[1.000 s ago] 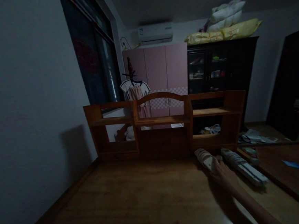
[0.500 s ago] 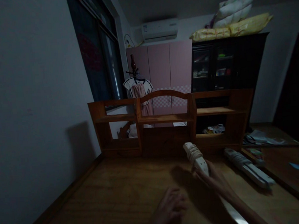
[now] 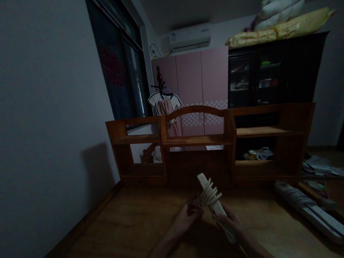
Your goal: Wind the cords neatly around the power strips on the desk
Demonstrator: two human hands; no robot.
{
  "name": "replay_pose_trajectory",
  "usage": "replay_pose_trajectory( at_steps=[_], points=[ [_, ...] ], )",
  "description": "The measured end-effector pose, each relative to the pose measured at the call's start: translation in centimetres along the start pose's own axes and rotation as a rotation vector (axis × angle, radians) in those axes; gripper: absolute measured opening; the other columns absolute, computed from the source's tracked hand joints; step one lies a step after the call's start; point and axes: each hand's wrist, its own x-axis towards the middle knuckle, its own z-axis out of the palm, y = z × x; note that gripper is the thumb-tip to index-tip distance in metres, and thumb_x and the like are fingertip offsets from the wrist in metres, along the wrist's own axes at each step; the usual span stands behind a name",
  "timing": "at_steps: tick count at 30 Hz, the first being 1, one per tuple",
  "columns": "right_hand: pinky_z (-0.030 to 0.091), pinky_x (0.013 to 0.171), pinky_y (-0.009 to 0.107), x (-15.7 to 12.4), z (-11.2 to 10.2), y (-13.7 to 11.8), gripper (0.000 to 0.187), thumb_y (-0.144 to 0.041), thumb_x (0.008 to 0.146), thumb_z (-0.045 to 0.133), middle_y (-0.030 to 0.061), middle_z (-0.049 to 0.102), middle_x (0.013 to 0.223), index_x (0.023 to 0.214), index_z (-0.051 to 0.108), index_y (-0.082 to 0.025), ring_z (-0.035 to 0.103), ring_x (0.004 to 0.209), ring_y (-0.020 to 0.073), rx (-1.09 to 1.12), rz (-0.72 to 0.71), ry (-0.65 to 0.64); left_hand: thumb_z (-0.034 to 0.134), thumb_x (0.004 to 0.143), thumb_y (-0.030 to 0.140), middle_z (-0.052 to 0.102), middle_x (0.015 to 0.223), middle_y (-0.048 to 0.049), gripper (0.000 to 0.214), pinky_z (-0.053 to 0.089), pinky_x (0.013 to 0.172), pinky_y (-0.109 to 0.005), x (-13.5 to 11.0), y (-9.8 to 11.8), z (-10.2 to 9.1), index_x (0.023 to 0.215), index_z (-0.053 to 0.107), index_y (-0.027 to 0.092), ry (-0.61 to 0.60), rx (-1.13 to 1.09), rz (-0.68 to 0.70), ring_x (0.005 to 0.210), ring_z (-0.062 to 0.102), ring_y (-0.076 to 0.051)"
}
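Observation:
My right hand [image 3: 231, 222] is closed around a white power strip [image 3: 214, 202] and holds it tilted above the wooden desk [image 3: 115, 237]. A pale cord is wound in several loops around the strip's upper part. The fingers of my left hand [image 3: 187, 217] pinch at those cord loops on the strip's left side. The room is dim, so fine detail of the fingers is hard to see.
A second white power strip [image 3: 314, 212] lies on the desk at the right. A wooden shelf unit [image 3: 208, 142] stands along the desk's far edge. Papers [image 3: 324, 166] lie at the far right. A wall runs along the left.
My right hand lifted the wound power strip from near the shelf and brought it left, toward me. My left hand came up from the bottom edge and reached the cord loops.

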Motion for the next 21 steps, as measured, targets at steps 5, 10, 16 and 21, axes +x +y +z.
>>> replay_pose_trajectory(
  at_steps=[5, 10, 16, 21],
  points=[
    [0.050, 0.063, 0.034, -0.6, -0.6, 0.2, 0.058, -0.064, 0.073, 0.061, 0.0068, 0.067, 0.082, 0.108, 0.065, -0.019, 0.064, 0.074, 0.0254, 0.009, 0.103, 0.055, 0.077, 0.073, 0.033, 0.066, 0.114, -0.0136, 0.063, 0.046, 0.093, -0.035, 0.0, -1.3, 0.0, 0.128, 0.052, 0.017, 0.046, 0.013, 0.060, 0.106, 0.062, -0.025],
    [0.051, 0.079, 0.039, -0.3, -1.4, 0.9, 0.057, -0.062, 0.080, 0.058, 0.0103, 0.069, 0.099, 0.116, 0.060, -0.017, 0.064, 0.093, 0.0298, -0.090, 0.123, 0.077, 0.072, 0.078, 0.030, 0.059, 0.129, -0.0118, 0.066, 0.048, 0.089, -0.034, -0.8, -0.5, 0.5, 0.138, 0.043, 0.026, 0.036, -0.012, 0.084, 0.111, 0.060, -0.025],
    [0.047, 0.092, 0.043, -0.5, -1.2, 1.3, 0.060, -0.057, 0.078, 0.063, 0.0119, 0.066, 0.117, 0.123, 0.054, -0.018, 0.061, 0.106, 0.0321, -0.305, 0.112, 0.096, 0.066, 0.083, 0.031, 0.059, 0.124, -0.0085, 0.055, 0.052, 0.084, -0.030, -1.7, 2.3, 0.6, 0.135, 0.047, 0.028, 0.175, 0.029, 0.152, 0.099, 0.062, -0.019],
    [0.051, 0.088, 0.039, -1.0, -0.4, 0.9, 0.060, -0.053, 0.077, 0.066, 0.0096, 0.068, 0.115, 0.124, 0.053, -0.019, 0.064, 0.103, 0.0297, -0.395, 0.105, 0.041, 0.061, 0.087, 0.033, 0.049, 0.131, -0.0078, 0.041, 0.054, 0.077, -0.027, -2.1, 3.6, 0.4, 0.128, 0.058, 0.030, 0.349, 0.231, 0.328, 0.107, 0.058, -0.021]
  ],
)
